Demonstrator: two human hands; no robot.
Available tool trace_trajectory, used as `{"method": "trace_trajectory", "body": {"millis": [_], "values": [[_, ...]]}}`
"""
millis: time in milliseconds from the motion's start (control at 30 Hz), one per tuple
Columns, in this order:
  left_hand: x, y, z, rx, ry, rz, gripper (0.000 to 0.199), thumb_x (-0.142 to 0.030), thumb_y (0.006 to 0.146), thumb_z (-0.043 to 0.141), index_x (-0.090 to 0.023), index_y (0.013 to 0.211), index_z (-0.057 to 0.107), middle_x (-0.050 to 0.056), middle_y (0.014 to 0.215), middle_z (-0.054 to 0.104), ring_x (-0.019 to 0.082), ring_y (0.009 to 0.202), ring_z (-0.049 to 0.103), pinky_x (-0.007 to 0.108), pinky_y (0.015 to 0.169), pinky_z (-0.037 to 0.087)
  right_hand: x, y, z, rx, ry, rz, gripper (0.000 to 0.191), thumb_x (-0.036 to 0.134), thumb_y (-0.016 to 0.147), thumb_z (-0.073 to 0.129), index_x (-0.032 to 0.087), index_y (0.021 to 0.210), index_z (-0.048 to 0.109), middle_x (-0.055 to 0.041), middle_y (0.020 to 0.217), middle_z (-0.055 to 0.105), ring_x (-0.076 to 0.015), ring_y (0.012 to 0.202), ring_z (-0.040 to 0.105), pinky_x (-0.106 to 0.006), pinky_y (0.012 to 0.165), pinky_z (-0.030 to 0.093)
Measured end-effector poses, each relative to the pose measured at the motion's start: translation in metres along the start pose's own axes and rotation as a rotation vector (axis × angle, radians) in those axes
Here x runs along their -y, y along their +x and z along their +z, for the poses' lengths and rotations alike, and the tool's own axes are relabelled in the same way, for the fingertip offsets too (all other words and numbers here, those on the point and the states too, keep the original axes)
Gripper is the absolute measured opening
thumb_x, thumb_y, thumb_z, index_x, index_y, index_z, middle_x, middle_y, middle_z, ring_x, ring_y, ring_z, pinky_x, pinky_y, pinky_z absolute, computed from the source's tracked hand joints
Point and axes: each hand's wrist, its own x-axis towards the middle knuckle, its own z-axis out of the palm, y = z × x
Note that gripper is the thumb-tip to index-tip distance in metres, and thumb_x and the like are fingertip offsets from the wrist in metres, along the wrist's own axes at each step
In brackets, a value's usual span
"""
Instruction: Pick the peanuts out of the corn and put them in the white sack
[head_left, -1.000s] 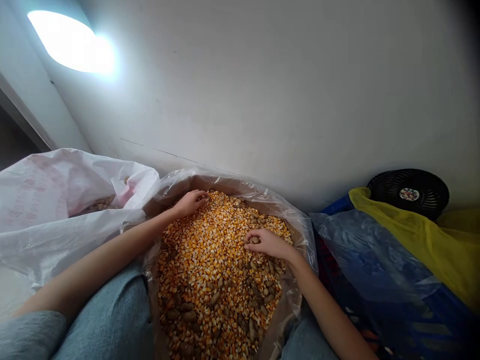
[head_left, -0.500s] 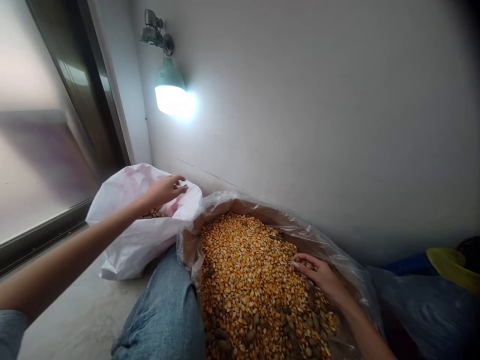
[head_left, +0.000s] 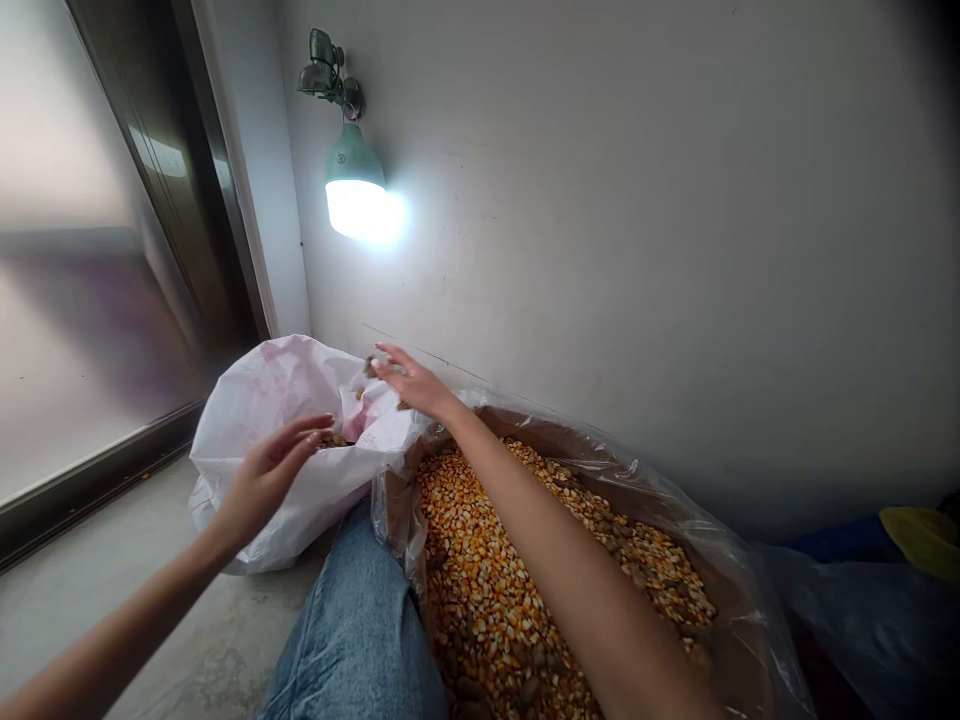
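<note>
Peanut pods [head_left: 370,367] beside open hands [head_left: 414,385]

Pink print [head_left: 274,390] on the white sack [head_left: 285,520]; nothing legible

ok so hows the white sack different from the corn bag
The white woven sack is opaque with a faint pink print, while the clear plastic bag is see-through over a brown lining. The sack's mouth shows only a few peanuts, while the bag gapes wide over corn kernels mixed with peanuts. Both stand open, side by side.
</note>
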Motion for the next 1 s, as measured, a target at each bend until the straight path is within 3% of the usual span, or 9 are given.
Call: {"method": "trace_trajectory", "body": {"millis": [67, 133, 300, 400, 467, 600, 733, 833, 1000], "values": [[0.004, -0.008, 0.007, 0.008, -0.078, 0.006, 0.029, -0.041, 0.074, 0.046, -0.027, 0.098, 0.056, 0.003, 0.103, 0.058, 0.02, 0.094, 0.052, 0.03, 0.081, 0.042, -0.004, -0.003, 0.007, 0.06, 0.032, -0.043, 0.052, 0.052, 0.077, 0.038, 0.031, 0.124, 0.032, -0.0008, 0.128, 0.036, -0.0204, 0.114, 0.034, -0.038, 0.091, 0.031], [0.011, -0.015, 0.013, 0.021, -0.108, 0.007, 0.026, -0.039, 0.074, 0.047, -0.028, 0.095, 0.057, 0.002, 0.097, 0.06, 0.019, 0.087, 0.055, 0.03, 0.075, 0.045, -0.017, -0.027, 0.001, 0.015, 0.017, -0.032, 0.05, 0.049, 0.078, 0.039, 0.032, 0.124, 0.031, -0.0007, 0.128, 0.036, -0.0188, 0.115, 0.033, -0.037, 0.092, 0.03], [0.025, -0.025, 0.031, 0.145, -0.079, 0.007, 0.024, -0.034, 0.071, 0.052, -0.029, 0.094, 0.058, 0.002, 0.083, 0.063, 0.018, 0.075, 0.058, 0.028, 0.069, 0.047, -0.066, -0.139, -0.034, 0.026, -0.201, 0.214, 0.033, 0.038, 0.077, 0.045, 0.025, 0.107, 0.05, -0.0052, 0.106, 0.051, -0.0177, 0.089, 0.05, -0.033, 0.076, 0.041], [0.009, -0.023, 0.051, 0.31, 0.053, 0.165, 0.023, -0.031, 0.072, 0.053, -0.029, 0.094, 0.058, 0.001, 0.085, 0.063, 0.016, 0.075, 0.058, 0.025, 0.067, 0.046, -0.088, -0.199, -0.044, 0.129, -0.281, 0.332, 0.026, 0.035, 0.079, 0.042, 0.022, 0.097, 0.056, -0.0061, 0.097, 0.055, -0.0165, 0.079, 0.052, -0.03, 0.069, 0.042], [-0.009, -0.018, 0.071, 0.504, 0.205, 0.302, 0.023, -0.03, 0.073, 0.05, -0.027, 0.095, 0.058, 0.002, 0.087, 0.062, 0.015, 0.073, 0.057, 0.024, 0.065, 0.045, -0.095, -0.225, -0.048, 0.215, -0.314, 0.34, 0.024, 0.033, 0.079, 0.042, 0.021, 0.093, 0.058, -0.0053, 0.091, 0.057, -0.0159, 0.077, 0.052, -0.028, 0.067, 0.041], [-0.032, -0.005, 0.127, 0.87, 0.662, 0.439, 0.021, -0.029, 0.076, 0.043, -0.02, 0.087, 0.059, 0.004, 0.078, 0.062, 0.015, 0.065, 0.056, 0.026, 0.061, 0.042, -0.095, -0.244, -0.059, 0.287, -0.446, 0.323, 0.02, 0.029, 0.079, 0.042, 0.021, 0.087, 0.058, -0.0026, 0.079, 0.059, -0.0141, 0.072, 0.052, -0.024, 0.063, 0.038], [-0.024, 0.001, 0.176, 0.954, 0.894, 0.473, 0.022, -0.028, 0.077, 0.04, -0.018, 0.077, 0.06, 0.004, 0.069, 0.062, 0.016, 0.063, 0.055, 0.024, 0.056, 0.038, -0.089, -0.25, -0.058, 0.384, -0.558, 0.232, 0.017, 0.028, 0.077, 0.046, 0.022, 0.088, 0.057, -0.0007, 0.079, 0.059, -0.013, 0.07, 0.053, -0.022, 0.061, 0.036], [-0.007, 0.002, 0.185, 0.902, 0.798, 0.442, 0.026, -0.033, 0.08, 0.034, -0.021, 0.087, 0.057, 0.001, 0.074, 0.062, 0.014, 0.063, 0.055, 0.022, 0.055, 0.036, -0.088, -0.257, -0.045, 0.494, -0.627, 0.091, 0.024, 0.028, 0.075, 0.049, 0.024, 0.098, 0.053, -0.0011, 0.089, 0.06, -0.0149, 0.079, 0.054, -0.023, 0.063, 0.037], [0.012, 0.0, 0.166, 0.892, 0.819, 0.412, 0.027, -0.034, 0.083, 0.029, -0.022, 0.096, 0.05, 0.0, 0.076, 0.062, 0.012, 0.062, 0.055, 0.021, 0.054, 0.035, -0.092, -0.268, -0.024, 0.541, -0.768, -0.058, 0.029, 0.026, 0.075, 0.047, 0.022, 0.104, 0.048, -0.0035, 0.09, 0.058, -0.0162, 0.08, 0.054, -0.024, 0.06, 0.037]]}}
